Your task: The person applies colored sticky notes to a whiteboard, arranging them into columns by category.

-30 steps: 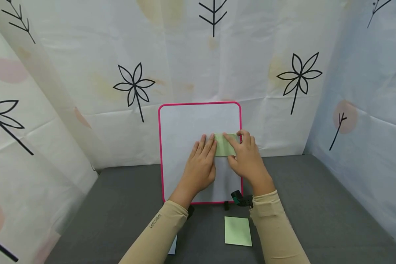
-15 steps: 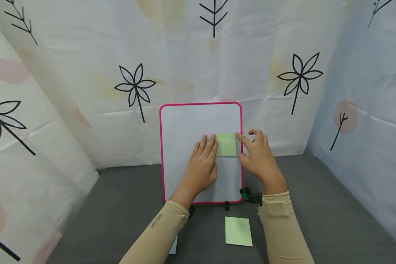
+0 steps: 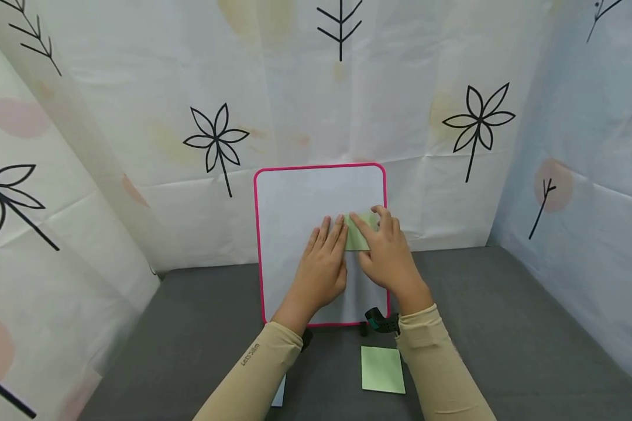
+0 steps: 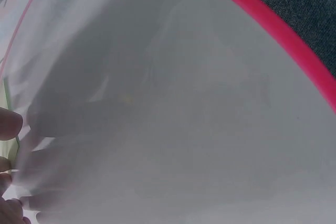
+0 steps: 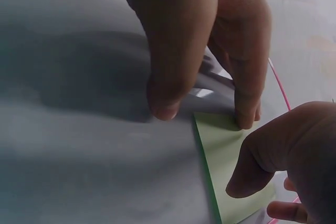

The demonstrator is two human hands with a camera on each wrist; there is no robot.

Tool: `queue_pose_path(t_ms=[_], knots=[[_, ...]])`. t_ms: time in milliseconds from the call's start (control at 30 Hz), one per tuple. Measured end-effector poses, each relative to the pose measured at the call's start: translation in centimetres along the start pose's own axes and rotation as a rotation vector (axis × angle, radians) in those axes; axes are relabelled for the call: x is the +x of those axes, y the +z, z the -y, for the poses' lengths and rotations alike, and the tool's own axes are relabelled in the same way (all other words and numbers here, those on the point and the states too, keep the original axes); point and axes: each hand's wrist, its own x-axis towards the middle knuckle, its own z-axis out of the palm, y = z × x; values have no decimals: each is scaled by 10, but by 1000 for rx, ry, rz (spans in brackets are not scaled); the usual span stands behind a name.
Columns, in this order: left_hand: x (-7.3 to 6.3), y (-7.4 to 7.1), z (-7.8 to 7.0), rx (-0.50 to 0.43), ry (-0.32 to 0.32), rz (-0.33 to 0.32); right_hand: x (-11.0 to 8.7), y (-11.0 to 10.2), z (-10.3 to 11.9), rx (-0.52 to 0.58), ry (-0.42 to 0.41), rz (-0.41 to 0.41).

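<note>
From the left I see one pale card point(image 3: 278, 396) before the board point(image 3: 295, 199), partly hidden by a sleeve point(image 3: 250, 368); then, of two hands, the left hand point(image 3: 320, 272), fingers straight against the board. Two green notes follow, the upper note point(image 3: 353, 241) on the board right of its middle, the lower note point(image 3: 383, 369) before it; across the board's right edge the right hand point(image 3: 390, 251) spreads, index stretched over the upper note.

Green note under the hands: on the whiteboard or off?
On: the green note lies against the whiteboard in the head view, left hand at its left edge, right hand partly covering it. Whether it sticks unaided: cannot tell.
</note>
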Motion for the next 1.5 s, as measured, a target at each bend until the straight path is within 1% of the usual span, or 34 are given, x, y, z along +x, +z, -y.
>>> queue_pose_path(t_ms=[233,433,600,700,800,933,1033,1100,1200,1267,1367,1500], knots=[[0,0,1,-7,2,-14,1,0,0,-5,18,-1],[-1,-1,1,-6,-7,-10,-1,-9,-11,3,51,-26],[-1,0,1,-1,-12,5,-6,-18,-21,6,90,-56],[-1,0,0,3,-16,14,-7,-20,-24,-1,101,-73],[-2,0,0,2,-15,10,-6,-18,-21,-4,71,-92],[-2,0,1,1,-11,5,-3,-10,-11,-2,-9,-94],[-2,-1,0,4,-13,16,-2,-3,-4,-14,-43,-73],[-2,-2,0,3,-13,19,-1,0,-2,-25,-46,-57],[-3,-2,0,0,-14,16,-1,-1,-2,-31,-21,-32],[-4,-2,0,-5,-9,0,-2,-4,-5,-29,6,-24],[-4,-2,1,-7,-4,-18,-4,-11,-10,-29,40,-29],[-3,-2,1,-3,-5,-18,-6,-21,-19,-25,84,-37]])
